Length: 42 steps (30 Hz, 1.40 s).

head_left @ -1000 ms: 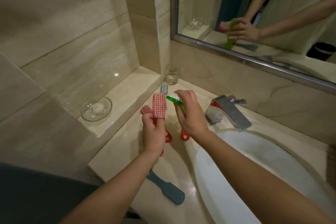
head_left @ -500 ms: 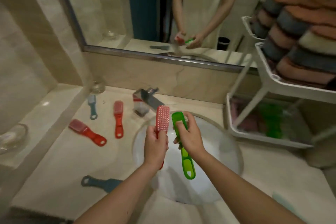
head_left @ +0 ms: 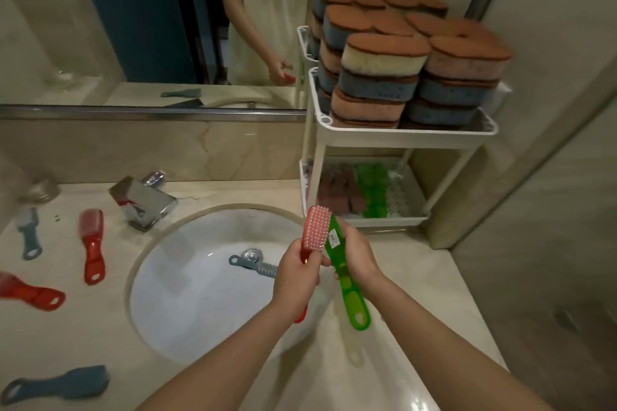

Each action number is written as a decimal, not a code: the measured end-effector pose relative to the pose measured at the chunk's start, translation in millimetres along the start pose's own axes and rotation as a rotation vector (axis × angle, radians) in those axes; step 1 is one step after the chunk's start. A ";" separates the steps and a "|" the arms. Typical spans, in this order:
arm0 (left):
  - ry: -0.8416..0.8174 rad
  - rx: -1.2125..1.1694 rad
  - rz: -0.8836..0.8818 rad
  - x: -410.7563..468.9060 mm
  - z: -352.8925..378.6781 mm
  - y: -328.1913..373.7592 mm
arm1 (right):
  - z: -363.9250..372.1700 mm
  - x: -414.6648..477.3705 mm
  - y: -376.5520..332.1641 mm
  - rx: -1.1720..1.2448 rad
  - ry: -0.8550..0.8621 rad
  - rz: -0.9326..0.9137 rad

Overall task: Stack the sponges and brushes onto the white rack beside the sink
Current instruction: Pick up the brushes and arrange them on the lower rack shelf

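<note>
Illumination is dim, warm and diffuse; its source lies outside the view. Specular highlights appear on the angular chrome faucet (head_left: 142, 202) and in the white oval sink basin (head_left: 187, 304). The translucent green plastic brush (head_left: 349, 290) casts a soft shadow on the polished beige stone counter (head_left: 434, 257). Focus is sharpest at centre, on the red plastic brush with pale bristles (head_left: 315, 232). Wide-angle distortion bends the white plastic two-tier rack (head_left: 405, 137). The red flat-handled brush at the left edge (head_left: 30, 292) is smeared; the rack's lower shelf is soft.

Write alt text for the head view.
At a sink, the left hand holds a red brush and the right hand a green brush. Beside it, a white rack carries stacked sponges; other brushes lie on the counter.
</note>
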<state>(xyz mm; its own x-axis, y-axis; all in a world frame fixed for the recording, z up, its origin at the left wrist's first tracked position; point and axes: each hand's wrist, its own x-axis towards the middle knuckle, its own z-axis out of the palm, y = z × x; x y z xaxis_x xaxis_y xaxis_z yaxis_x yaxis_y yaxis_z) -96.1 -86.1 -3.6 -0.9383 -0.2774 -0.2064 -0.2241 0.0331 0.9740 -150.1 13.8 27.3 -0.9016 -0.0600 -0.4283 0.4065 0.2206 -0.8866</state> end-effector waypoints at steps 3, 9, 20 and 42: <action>-0.026 0.003 0.006 3.5 24.1 5.4 | -27.0 0.2 -0.1 -0.004 0.014 -0.007; -0.024 0.003 0.019 15.1 65.3 20.1 | -69.8 9.4 4.4 0.043 -0.035 -0.088; -0.067 -0.107 -0.019 50.0 113.3 49.9 | -121.0 38.9 -10.0 -0.008 -0.010 -0.166; -0.044 0.085 -0.187 153.7 165.8 49.6 | -142.7 185.5 -31.2 -0.637 0.315 -0.214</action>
<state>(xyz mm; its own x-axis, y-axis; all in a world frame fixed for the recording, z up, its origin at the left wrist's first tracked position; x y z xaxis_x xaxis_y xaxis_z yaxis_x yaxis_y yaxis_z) -295.2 32.1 -2.6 -0.8886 -0.2440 -0.3883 -0.4148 0.0666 0.9075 -351.2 134.7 0.4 -0.9902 0.0955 -0.1019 0.1386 0.7634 -0.6309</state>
